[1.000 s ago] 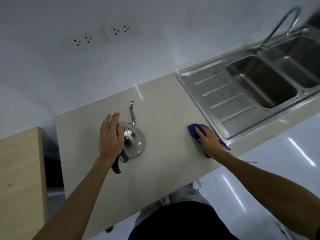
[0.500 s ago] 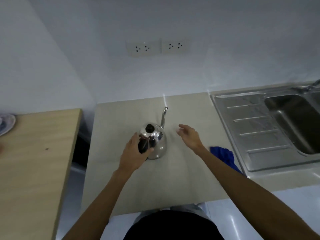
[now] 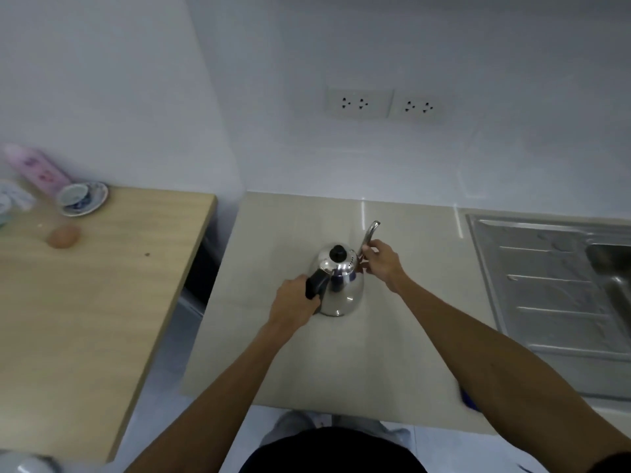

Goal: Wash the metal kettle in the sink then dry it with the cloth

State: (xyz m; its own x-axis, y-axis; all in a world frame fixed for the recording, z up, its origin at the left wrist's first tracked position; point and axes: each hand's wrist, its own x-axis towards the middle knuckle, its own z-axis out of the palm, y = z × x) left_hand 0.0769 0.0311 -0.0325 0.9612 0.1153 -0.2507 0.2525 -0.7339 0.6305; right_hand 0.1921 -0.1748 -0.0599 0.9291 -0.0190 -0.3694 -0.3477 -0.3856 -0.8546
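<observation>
The shiny metal kettle (image 3: 341, 288) with a black lid knob and a thin curved spout stands upright on the beige counter (image 3: 392, 353). My left hand (image 3: 293, 307) is closed around its black handle on the near left side. My right hand (image 3: 380, 264) grips the base of the spout on the kettle's right. The blue cloth (image 3: 468, 401) lies at the counter's front edge, mostly hidden behind my right forearm. The steel sink (image 3: 546, 285) is at the right edge, mainly its ribbed drainboard.
A wooden table (image 3: 85, 302) stands left of the counter across a dark gap. It bears a cup on a saucer (image 3: 82, 198), a pink bottle (image 3: 37, 169) and an egg (image 3: 63, 236). Two wall sockets (image 3: 382, 104) sit above the counter.
My right hand left the blue cloth, crossed the counter and took hold of the kettle's spout. My left hand shifted from the kettle's top to its handle. The view swung left.
</observation>
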